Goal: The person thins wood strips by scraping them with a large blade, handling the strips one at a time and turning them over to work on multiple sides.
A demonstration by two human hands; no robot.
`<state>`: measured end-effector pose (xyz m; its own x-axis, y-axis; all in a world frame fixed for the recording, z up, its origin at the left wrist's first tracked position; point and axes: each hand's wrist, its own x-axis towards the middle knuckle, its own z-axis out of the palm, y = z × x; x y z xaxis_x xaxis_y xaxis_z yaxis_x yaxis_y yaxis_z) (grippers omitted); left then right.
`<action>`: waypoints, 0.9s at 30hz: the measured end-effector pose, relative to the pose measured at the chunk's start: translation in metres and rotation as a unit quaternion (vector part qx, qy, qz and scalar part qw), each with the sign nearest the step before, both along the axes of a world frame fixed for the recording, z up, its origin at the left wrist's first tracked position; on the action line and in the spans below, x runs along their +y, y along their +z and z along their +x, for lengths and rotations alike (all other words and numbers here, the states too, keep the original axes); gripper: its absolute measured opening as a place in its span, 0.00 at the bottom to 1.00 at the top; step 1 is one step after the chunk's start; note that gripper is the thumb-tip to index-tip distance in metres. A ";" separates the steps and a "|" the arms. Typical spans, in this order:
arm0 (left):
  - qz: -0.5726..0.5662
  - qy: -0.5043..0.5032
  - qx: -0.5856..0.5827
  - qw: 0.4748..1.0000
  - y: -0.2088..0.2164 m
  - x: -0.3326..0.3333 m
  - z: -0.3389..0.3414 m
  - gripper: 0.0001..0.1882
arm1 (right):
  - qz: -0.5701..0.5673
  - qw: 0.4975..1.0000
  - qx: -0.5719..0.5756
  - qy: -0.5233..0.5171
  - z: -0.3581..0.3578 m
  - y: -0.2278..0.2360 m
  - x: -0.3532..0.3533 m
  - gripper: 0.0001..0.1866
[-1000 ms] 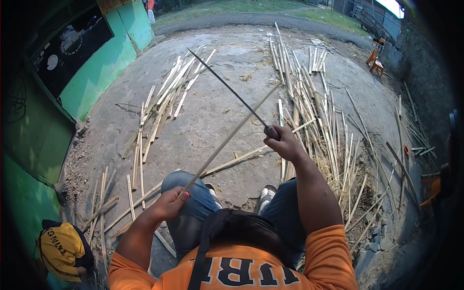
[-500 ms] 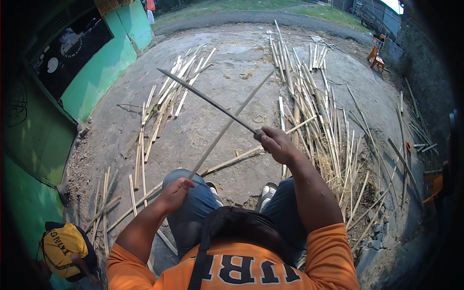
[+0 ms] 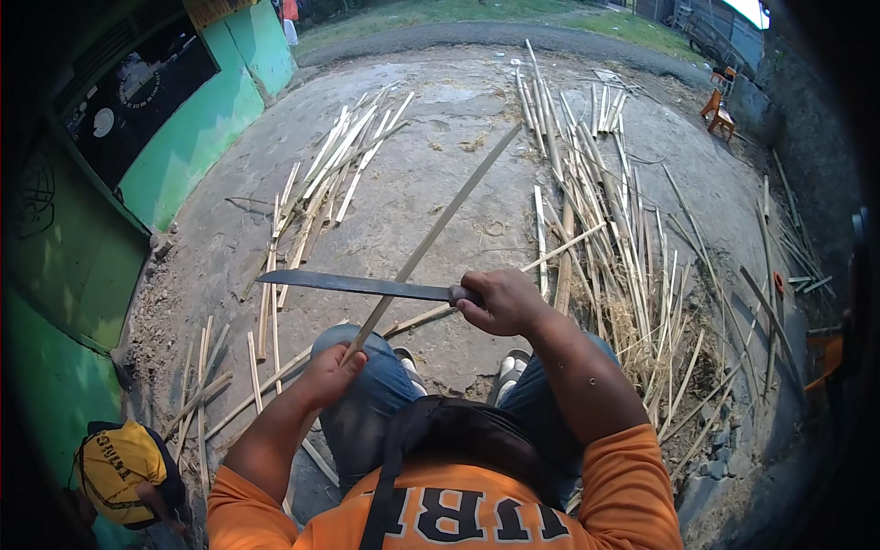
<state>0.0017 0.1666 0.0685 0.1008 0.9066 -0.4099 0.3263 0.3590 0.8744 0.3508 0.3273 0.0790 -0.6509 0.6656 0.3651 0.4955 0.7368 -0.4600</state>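
Observation:
My left hand (image 3: 337, 374) is closed round the near end of a long, flat bamboo strip (image 3: 444, 218), just above my left knee. The strip slants away up and to the right. My right hand (image 3: 502, 302) grips the handle of a machete (image 3: 353, 283), in front of my knees. Its long dark blade points left and crosses the strip a little beyond my left hand. Whether the edge touches the strip or only passes over it, I cannot tell.
Split bamboo strips (image 3: 341, 156) lie in a bundle at the far left. A larger heap of bamboo (image 3: 605, 211) spreads on the right. Another bamboo pole (image 3: 275, 380) lies crosswise near my feet. A person in a yellow cap (image 3: 119, 472) is at the lower left, beside a green wall (image 3: 197, 137).
My right hand has come down and nearer to me, swinging the machete blade from a diagonal to nearly level across the strip. The strip stays in my left hand, tilted slightly more upright.

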 end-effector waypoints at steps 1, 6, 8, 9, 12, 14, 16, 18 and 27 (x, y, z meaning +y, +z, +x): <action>0.043 -0.028 0.066 0.996 0.005 0.000 0.004 0.29 | 0.000 1.000 -0.001 -0.001 0.000 0.000 0.001 0.18; 0.065 -0.047 0.137 0.987 -0.002 0.004 0.001 0.30 | 0.000 1.000 -0.009 -0.006 -0.001 0.003 0.000 0.19; 0.059 -0.043 0.138 0.988 -0.005 0.006 -0.001 0.29 | 0.000 1.000 -0.008 0.003 -0.002 0.001 0.001 0.19; 0.059 -0.044 0.138 0.988 -0.006 0.007 -0.001 0.29 | 0.001 1.000 -0.006 0.012 -0.002 0.000 0.001 0.19; 0.020 -0.009 0.056 0.998 -0.010 0.007 -0.002 0.27 | 0.059 0.998 -0.011 0.022 -0.010 -0.003 -0.002 0.21; 0.050 -0.009 0.077 0.996 -0.016 0.004 -0.007 0.28 | 0.057 0.998 -0.012 0.016 -0.011 -0.001 -0.002 0.21; 0.071 -0.013 0.096 0.993 -0.019 0.001 -0.008 0.28 | 0.049 0.999 0.002 -0.009 -0.009 -0.003 0.004 0.22; 0.093 -0.020 0.114 0.989 -0.017 0.000 -0.005 0.29 | 0.030 0.997 0.002 -0.064 -0.001 -0.004 0.018 0.23; 0.189 -0.067 0.203 0.958 -0.003 -0.001 0.014 0.28 | 0.014 0.999 -0.022 -0.029 -0.007 -0.003 0.005 0.24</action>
